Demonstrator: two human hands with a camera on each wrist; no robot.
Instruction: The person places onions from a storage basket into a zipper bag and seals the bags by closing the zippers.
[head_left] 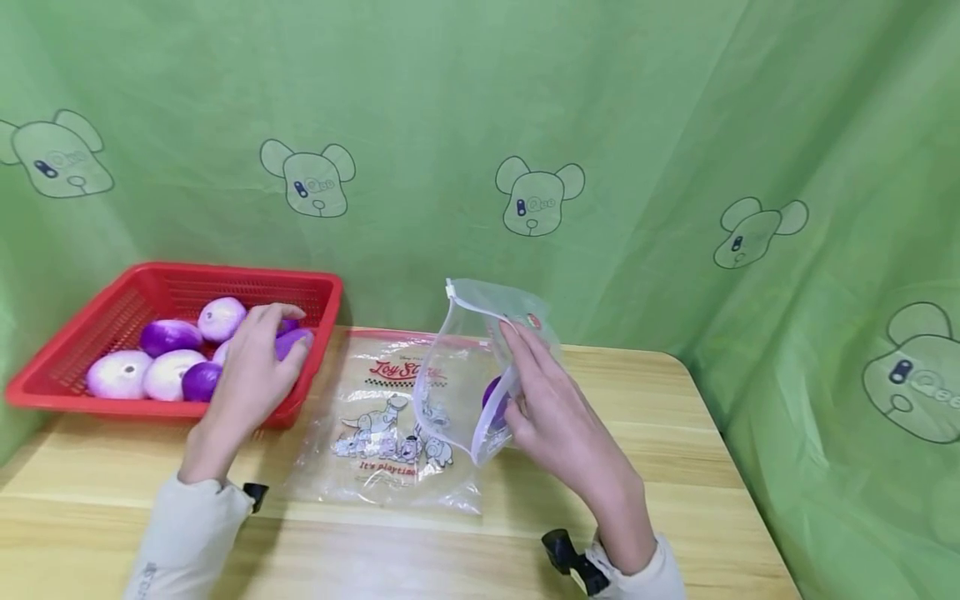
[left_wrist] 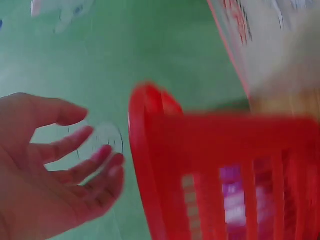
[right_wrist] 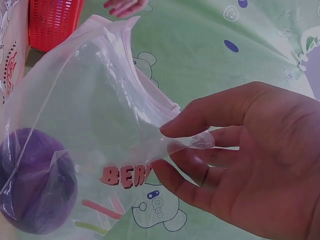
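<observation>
My left hand (head_left: 258,367) hovers over the right side of a red plastic basket (head_left: 180,406), its fingers loosely bent. In the left wrist view this hand (left_wrist: 60,170) holds nothing and stands beside the basket's rim (left_wrist: 225,132). Purple onions, some dark and some pale like this one (head_left: 120,374), lie in the basket. My right hand (head_left: 558,408) pinches the edge of a clear zip bag (head_left: 457,367) between thumb and fingers. The bag's mouth gapes toward the left. Inside the bag, low down, sits a dark purple onion (right_wrist: 37,180).
A flat clear bag (head_left: 390,417) with a printed cartoon lies on the wooden table (head_left: 637,467) between the hands. Behind and to the right hangs a green curtain (head_left: 420,125) with bear drawings. The basket stands at the table's back left.
</observation>
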